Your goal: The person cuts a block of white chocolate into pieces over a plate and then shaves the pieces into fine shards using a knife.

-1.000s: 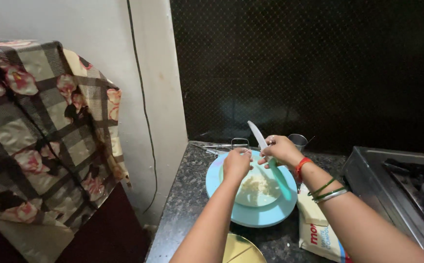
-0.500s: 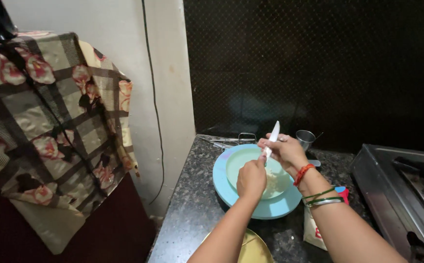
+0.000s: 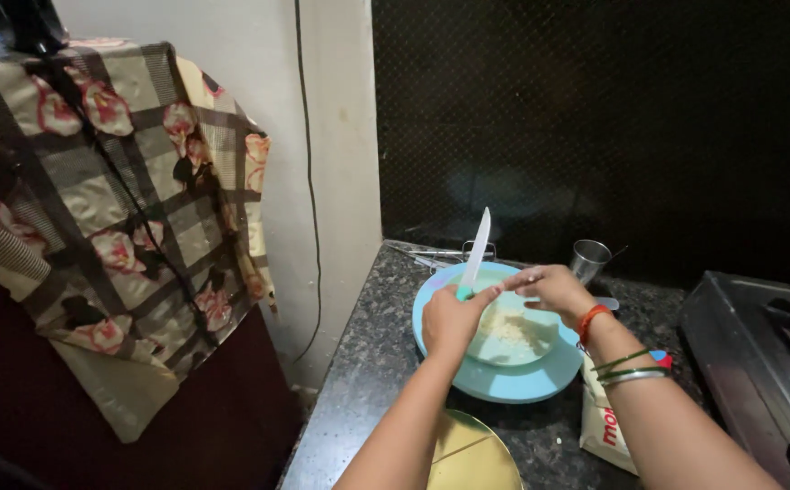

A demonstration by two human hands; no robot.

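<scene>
my left hand (image 3: pixel 449 319) is closed around a white knife (image 3: pixel 476 254), blade pointing up. my right hand (image 3: pixel 554 289) hovers half open over the blue plate (image 3: pixel 513 386) with chopped bits, near the counter's back edge.

White flat food packet (image 3: pixel 605 426) with red print, lay on dark worktop (image 3: pixel 368 363), under the right forearm
</scene>
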